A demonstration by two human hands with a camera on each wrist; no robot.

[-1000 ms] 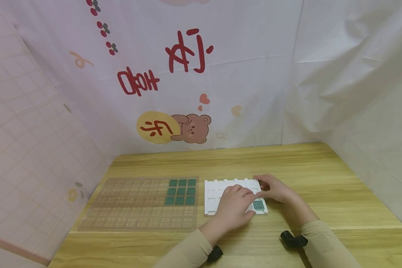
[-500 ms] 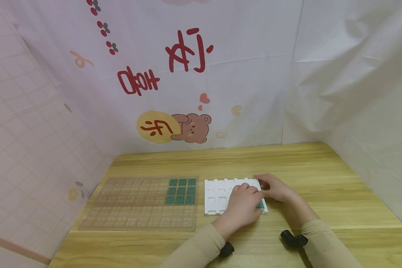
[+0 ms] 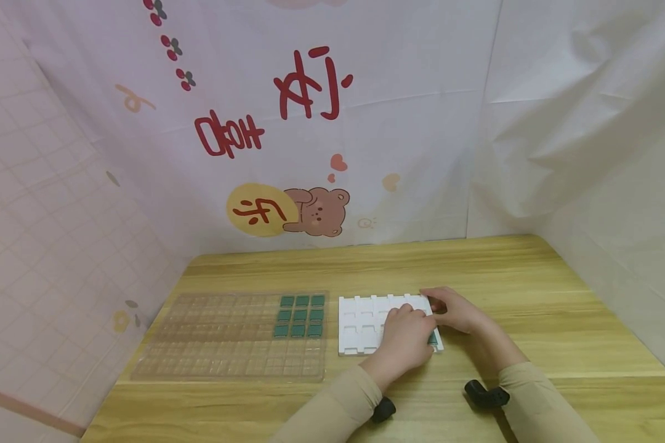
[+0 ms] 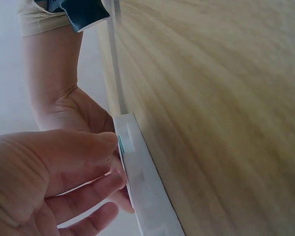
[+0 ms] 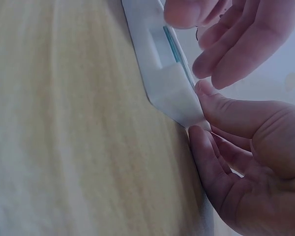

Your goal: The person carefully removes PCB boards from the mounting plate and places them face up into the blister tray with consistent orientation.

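Note:
A white compartment tray (image 3: 360,338) lies on the table in the head view. At its right end sits a small green circuit board (image 3: 433,338), mostly covered by my left hand (image 3: 403,341). That hand's fingers reach over the tray, loosely bent; in the left wrist view its thumb tip is at the edge beside the board's green rim (image 4: 121,144). My right hand (image 3: 459,312) holds the tray's right edge, thumb on top and fingers at the side, as the right wrist view shows. There the board (image 5: 172,44) lies in a pocket near the corner.
To the left lies a clear plastic tray (image 3: 199,368) of many small pockets; several green boards (image 3: 300,315) fill its upper right part. Black devices (image 3: 486,395) are at both wrists. A printed cloth (image 3: 410,135) hangs behind the wooden table (image 3: 493,264).
My left hand has moved right over the white tray, covering more of the green board at its right end and baring more of the tray's left pockets. The right hand has stayed put.

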